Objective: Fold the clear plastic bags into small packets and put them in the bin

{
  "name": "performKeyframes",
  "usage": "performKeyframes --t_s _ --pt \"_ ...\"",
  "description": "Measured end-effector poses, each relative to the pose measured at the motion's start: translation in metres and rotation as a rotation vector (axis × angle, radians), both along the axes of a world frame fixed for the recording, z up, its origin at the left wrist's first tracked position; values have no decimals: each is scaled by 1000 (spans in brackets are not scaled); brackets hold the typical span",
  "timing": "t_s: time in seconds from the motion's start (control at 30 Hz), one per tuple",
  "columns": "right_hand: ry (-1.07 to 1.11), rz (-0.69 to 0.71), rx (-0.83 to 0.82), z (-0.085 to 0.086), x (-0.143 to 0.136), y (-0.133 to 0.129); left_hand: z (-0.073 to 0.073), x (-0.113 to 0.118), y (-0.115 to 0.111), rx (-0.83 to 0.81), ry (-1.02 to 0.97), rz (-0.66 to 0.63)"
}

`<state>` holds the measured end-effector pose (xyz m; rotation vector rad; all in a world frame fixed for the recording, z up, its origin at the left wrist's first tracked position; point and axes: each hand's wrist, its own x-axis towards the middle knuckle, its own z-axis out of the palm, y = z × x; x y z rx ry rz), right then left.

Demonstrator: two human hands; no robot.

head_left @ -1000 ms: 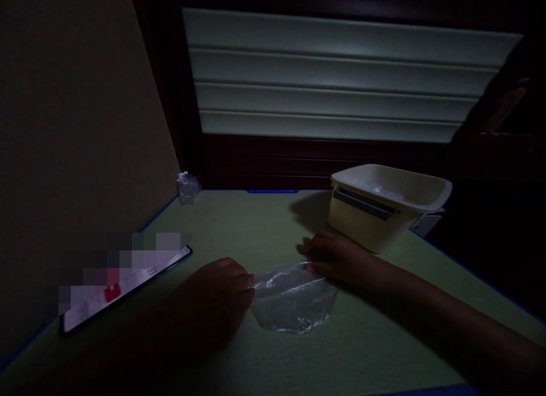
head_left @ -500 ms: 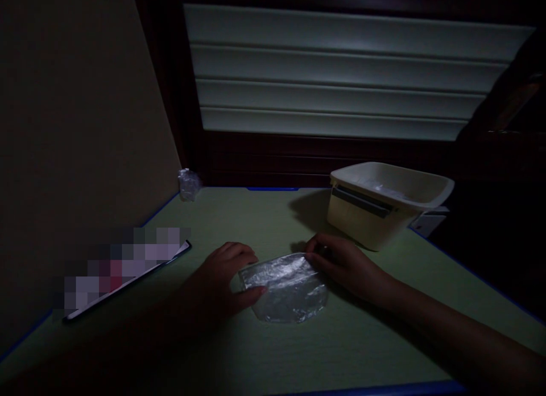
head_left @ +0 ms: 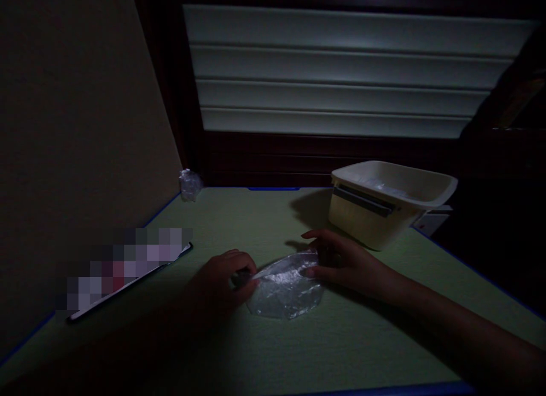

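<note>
A clear, crinkled plastic bag [head_left: 284, 288] lies low over the table between my two hands, its top edge running in a slanted line from one to the other. At its left corner, my left hand [head_left: 226, 276] is closed in a pinch, thumb against the bent fingers. My right hand [head_left: 341, 259] is at the right end, with the thumb resting on the front of the bag and the other fingers behind it. The right index finger stretches out above the bag's edge. The bag's far right corner is partly hidden inside that hand.
A cream plastic bin [head_left: 362, 217] with a dark handle stands at the back right, clear plastic inside it. Another crumpled clear bag [head_left: 190, 185] sits in the far left corner. A blurred-out flat device [head_left: 132, 282] lies left on the green table [head_left: 239, 214]. Behind is a slatted panel [head_left: 333, 71].
My left hand has closed from a spread grip into a pinch on the bag's left corner. My right index finger has lifted, and the thumb has come onto the bag's front.
</note>
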<state>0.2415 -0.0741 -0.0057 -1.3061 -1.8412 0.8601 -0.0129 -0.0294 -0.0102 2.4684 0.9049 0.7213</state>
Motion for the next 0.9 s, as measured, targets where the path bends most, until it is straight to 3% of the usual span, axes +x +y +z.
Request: performKeyframes --t_s 0.27,0.6,0.9 --pt "-72 47 41 -4 0 2 11 2 -4 -104 51 37" --pt "24 85 -63 -1 -1 0 10 1 -1 -101 71 20" --pt "-102 49 -38 4 -1 -1 12 2 -1 -108 70 19"
